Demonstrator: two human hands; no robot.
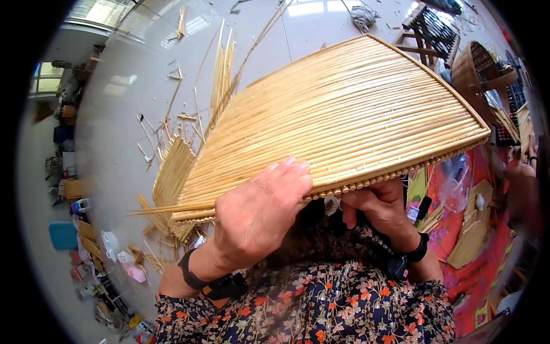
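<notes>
A broad panel of golden straw stalks (pixel 338 103), laid side by side and stitched, fills the middle of the view, tilted in front of me. A smooth rim binds its far and right edges; cut stalk ends show along the near edge. My left hand (pixel 260 206) is closed over that near edge, fingers on the upper face and thumb hidden underneath. A few thin loose stalks (pixel 154 211) stick out leftward by this hand. Below the near edge, my right hand (pixel 381 206) has its fingers curled in; the panel partly hides them, and what they pinch is unclear.
A smaller stalk panel (pixel 172 163) stands beyond the left corner. Long loose stalks (pixel 224 71) and scraps lie on the pale floor (pixel 154 51). At right are a woven basket (pixel 475 69), a red patterned cloth (pixel 487 275) and another person's hand (pixel 521 178).
</notes>
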